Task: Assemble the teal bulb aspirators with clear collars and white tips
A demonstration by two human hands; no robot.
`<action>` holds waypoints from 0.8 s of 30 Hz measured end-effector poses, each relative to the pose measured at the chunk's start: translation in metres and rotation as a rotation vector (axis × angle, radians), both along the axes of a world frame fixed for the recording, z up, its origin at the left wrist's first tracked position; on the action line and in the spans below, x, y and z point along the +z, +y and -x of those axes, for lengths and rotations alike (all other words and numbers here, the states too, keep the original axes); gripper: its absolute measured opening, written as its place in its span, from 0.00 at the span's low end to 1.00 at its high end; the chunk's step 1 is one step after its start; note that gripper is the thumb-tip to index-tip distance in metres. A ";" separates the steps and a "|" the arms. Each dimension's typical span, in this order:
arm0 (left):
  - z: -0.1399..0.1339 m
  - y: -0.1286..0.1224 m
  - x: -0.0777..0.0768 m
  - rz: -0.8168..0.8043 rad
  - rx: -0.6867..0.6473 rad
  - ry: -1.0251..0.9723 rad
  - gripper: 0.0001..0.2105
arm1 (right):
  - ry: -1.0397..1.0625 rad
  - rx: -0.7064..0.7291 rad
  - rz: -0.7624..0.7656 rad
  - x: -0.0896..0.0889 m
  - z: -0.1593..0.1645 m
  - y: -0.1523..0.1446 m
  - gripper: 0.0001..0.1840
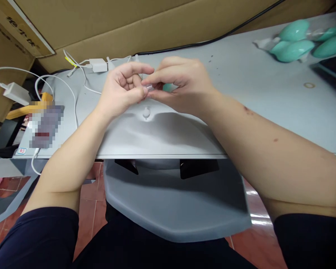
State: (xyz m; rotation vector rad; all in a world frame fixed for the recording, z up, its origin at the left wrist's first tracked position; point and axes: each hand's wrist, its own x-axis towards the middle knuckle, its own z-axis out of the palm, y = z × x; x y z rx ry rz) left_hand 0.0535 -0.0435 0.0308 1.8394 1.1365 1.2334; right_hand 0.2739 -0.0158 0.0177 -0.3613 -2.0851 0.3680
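Observation:
Above the grey table, my left hand point(123, 84) pinches a small clear plastic piece point(149, 87) at its thumb tip, the index finger stretched out over it. My right hand point(182, 82) meets it there, closed, with thumb and fingertips on the other side of the same piece. Through the gap in my right hand shows a bit of a teal object point(168, 87); most of it is hidden, and I cannot tell whether the hand touches it. Below the hands a small, round, whitish piece point(146, 113) with little tabs lies on the table.
Several teal, rounded objects point(292, 45) lie at the back right, near a dark item point(334, 74) and a tan ring point(309, 85). White chargers point(98, 65) with cables and a blurred-out phone point(48, 125) are at left. A black cable point(184, 46) runs along the cardboard point(114, 22).

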 end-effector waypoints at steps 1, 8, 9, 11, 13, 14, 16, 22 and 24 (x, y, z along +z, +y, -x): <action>0.000 0.000 0.000 -0.008 0.007 0.012 0.13 | -0.010 -0.014 0.009 0.001 -0.001 -0.001 0.08; 0.006 0.000 0.001 0.015 0.014 0.009 0.23 | 0.066 -0.071 -0.095 0.011 -0.020 0.013 0.09; 0.008 -0.001 0.003 0.020 0.012 0.010 0.22 | 0.081 -0.104 -0.095 0.013 -0.024 0.018 0.11; 0.010 -0.005 0.006 0.031 0.011 0.025 0.17 | 0.070 -0.186 -0.046 0.014 -0.031 0.025 0.09; 0.012 -0.007 0.008 0.040 0.011 0.055 0.13 | 0.009 -0.246 0.049 0.013 -0.035 0.031 0.08; 0.012 -0.008 0.008 0.049 0.005 0.077 0.12 | -0.021 -0.246 0.095 0.010 -0.035 0.034 0.09; 0.012 -0.008 0.007 0.079 -0.019 0.125 0.09 | -0.013 -0.235 0.125 0.003 -0.034 0.040 0.10; 0.016 -0.005 0.004 0.141 -0.061 0.225 0.04 | -0.098 -0.157 0.158 -0.014 -0.031 0.055 0.08; 0.018 -0.003 0.004 0.148 -0.051 0.243 0.03 | -0.105 -0.142 0.161 -0.013 -0.033 0.055 0.08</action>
